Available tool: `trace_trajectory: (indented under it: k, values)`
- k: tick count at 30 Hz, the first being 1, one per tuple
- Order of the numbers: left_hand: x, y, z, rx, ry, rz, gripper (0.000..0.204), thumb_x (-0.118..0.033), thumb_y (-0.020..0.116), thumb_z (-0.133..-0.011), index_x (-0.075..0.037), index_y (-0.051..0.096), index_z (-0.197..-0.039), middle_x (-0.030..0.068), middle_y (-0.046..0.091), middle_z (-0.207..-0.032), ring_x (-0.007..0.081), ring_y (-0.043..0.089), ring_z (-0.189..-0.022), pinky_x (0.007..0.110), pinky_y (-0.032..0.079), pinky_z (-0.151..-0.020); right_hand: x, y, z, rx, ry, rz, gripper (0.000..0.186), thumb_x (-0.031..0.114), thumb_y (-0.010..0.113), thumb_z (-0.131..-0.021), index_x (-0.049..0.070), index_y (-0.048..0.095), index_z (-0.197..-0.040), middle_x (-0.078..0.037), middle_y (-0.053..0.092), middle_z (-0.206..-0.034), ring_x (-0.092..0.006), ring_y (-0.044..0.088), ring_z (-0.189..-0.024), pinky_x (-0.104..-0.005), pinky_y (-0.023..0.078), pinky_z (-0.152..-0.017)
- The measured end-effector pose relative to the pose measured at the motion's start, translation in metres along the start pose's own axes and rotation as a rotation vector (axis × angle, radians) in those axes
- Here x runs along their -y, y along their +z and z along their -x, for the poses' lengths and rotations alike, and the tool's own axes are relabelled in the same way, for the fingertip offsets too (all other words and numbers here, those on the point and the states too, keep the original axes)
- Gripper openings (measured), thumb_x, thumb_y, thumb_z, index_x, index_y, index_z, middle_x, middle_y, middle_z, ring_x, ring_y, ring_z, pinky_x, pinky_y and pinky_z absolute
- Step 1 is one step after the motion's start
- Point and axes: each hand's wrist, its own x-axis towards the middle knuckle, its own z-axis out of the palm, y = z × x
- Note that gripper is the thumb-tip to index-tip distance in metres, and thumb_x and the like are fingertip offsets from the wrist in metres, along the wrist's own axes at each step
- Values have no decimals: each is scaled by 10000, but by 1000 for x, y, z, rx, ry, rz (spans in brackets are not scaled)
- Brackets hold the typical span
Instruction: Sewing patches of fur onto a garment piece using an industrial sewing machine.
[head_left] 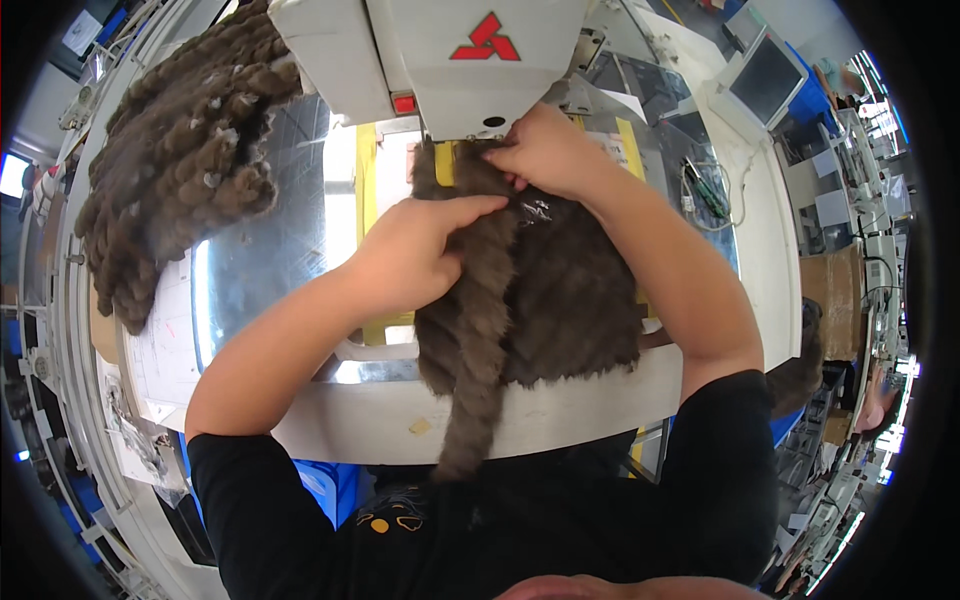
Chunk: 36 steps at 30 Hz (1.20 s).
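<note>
A brown fur panel (575,300) lies on the table beneath the sewing machine head (430,85), its near edge ragged. Along its left part runs a narrow fur strip (483,310), whose tail hangs over the table's front edge. My left hand (400,255) rests on that strip, index finger stretched across it and the other fingers curled against it. Close to the machine's underside, my right hand (560,155) pinches the fur's far end. A yellow piece (444,165) shows by the needle area, and a shiny clear scrap (538,210) sits on the panel. The needle itself is hidden.
A large heap of tufted brown fur (190,150) covers the left of the table (270,290). To the right are green-handled tweezers or snips (708,192), a pale cable, and a monitor (765,80). A cardboard box (832,300) stands farther right.
</note>
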Motion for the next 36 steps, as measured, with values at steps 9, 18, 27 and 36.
trace_trajectory:
  k: [9, 18, 27, 36]
  values:
    - [13, 9, -8, -181, 259, -781, 550, -40, 629, -763, -32, 658, -1312, 114, 673, -1272, 268, 631, -961, 385, 494, -877, 1, 17, 2, -269, -259, 268, 266, 202, 788, -730, -10, 702, -865, -180, 711, -794, -398, 693, -787, -456, 556, -726]
    - [13, 10, -20, -191, 210, -853, 519, -49, 582, -811, -8, 645, -1325, 114, 690, -1284, 257, 658, -978, 371, 487, -825, -12, 11, -17, -341, -256, 395, 226, 213, 789, -676, 16, 705, -748, -184, 726, -790, -374, 720, -821, -446, 570, -756]
    - [24, 7, -33, -216, 272, -960, 425, -87, 616, -821, -18, 679, -1235, 118, 718, -1285, 227, 657, -853, 356, 492, -744, -7, 4, -20, -245, -186, 407, 186, 165, 745, -680, 21, 735, -798, -191, 742, -837, -381, 728, -868, -436, 582, -807]
    - [28, 15, -36, -308, 246, -977, 358, -101, 626, -823, -51, 687, -1172, 115, 737, -1234, 240, 678, -869, 364, 499, -731, 3, 2, -19, -227, -74, 335, 188, 162, 746, -691, 23, 750, -817, -185, 747, -850, -369, 729, -875, -426, 581, -821]
